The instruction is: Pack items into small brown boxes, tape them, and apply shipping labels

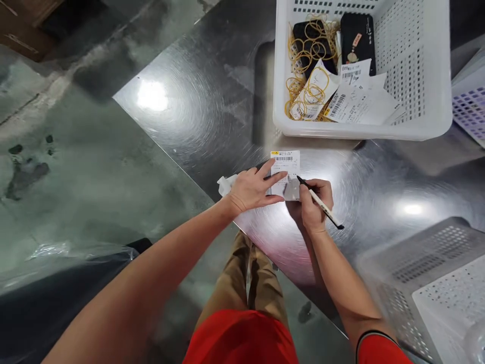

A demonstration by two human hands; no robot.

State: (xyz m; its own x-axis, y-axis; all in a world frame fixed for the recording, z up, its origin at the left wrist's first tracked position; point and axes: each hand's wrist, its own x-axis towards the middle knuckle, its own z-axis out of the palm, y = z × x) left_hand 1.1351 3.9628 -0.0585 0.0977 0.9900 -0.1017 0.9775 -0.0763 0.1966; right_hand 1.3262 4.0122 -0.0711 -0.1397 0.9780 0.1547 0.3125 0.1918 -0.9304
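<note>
A printed paper slip (286, 169) with a barcode and a yellow corner mark lies on the shiny metal table. My left hand (253, 187) rests over its left side with the fingers spread. Between the fingers of my right hand (317, 205) is a white marker pen (324, 206) with black ends. Its tip is at the slip's right edge; whether it touches the paper I cannot tell. A crumpled white piece of paper or tissue (224, 185) sticks out beside my left wrist, partly hidden by it.
A white perforated basket (417, 126) at the back holds yellow rubber bands (318, 91), black items (358, 38) and barcoded papers (354, 103). More perforated baskets (424, 253) stand at the right. The metal table's (189, 106) edge runs diagonally in front of my legs.
</note>
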